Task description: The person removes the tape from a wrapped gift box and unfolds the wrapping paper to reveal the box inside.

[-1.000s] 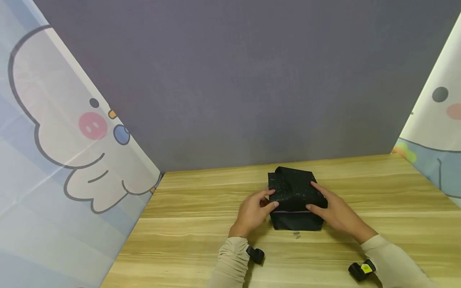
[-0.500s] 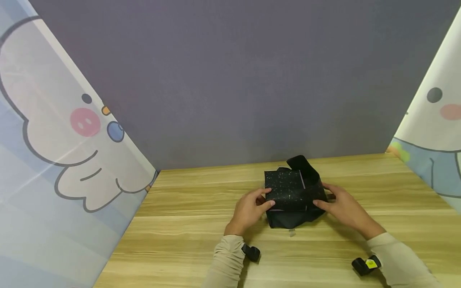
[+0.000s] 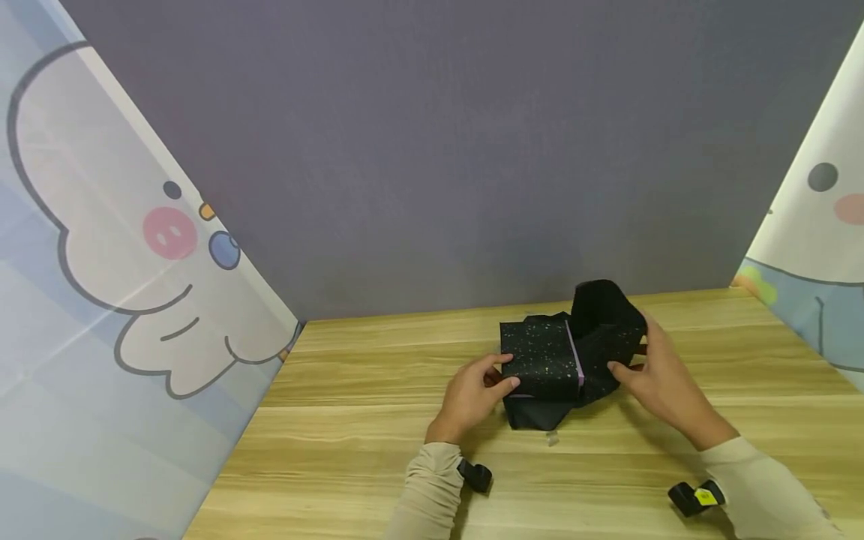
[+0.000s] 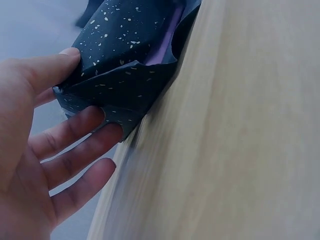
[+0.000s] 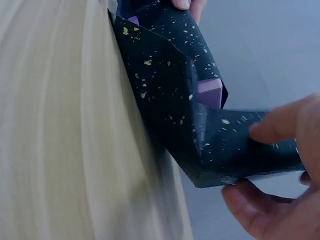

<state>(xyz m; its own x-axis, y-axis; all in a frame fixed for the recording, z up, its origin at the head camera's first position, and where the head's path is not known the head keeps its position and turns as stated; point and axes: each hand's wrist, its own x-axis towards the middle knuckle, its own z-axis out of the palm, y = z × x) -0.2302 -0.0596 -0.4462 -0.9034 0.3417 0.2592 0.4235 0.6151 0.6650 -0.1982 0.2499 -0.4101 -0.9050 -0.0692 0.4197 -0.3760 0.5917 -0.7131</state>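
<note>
A purple box point(image 5: 210, 92) lies on the table, mostly covered by black wrapping paper point(image 3: 540, 360) with pale and gold flecks. In the head view only a thin purple strip shows at its right side. My left hand point(image 3: 469, 397) holds the wrapped left end, thumb on top and fingers against the folded end, as the left wrist view shows. At the other end my right hand point(image 3: 664, 386) pinches the loose paper between thumb and fingers. That paper is raised and bent away from the box, its upper part curling up behind.
A small clear scrap point(image 3: 553, 438), perhaps tape, lies on the wooden table point(image 3: 364, 435) just in front of the paper. A grey panel point(image 3: 432, 165) rises behind the table, with cartoon-printed sheets point(image 3: 175, 315) at both sides.
My right hand has pulled the right part of the paper off the box top and outward to the right, uncovering a purple edge. My left hand keeps its hold at the left end.
</note>
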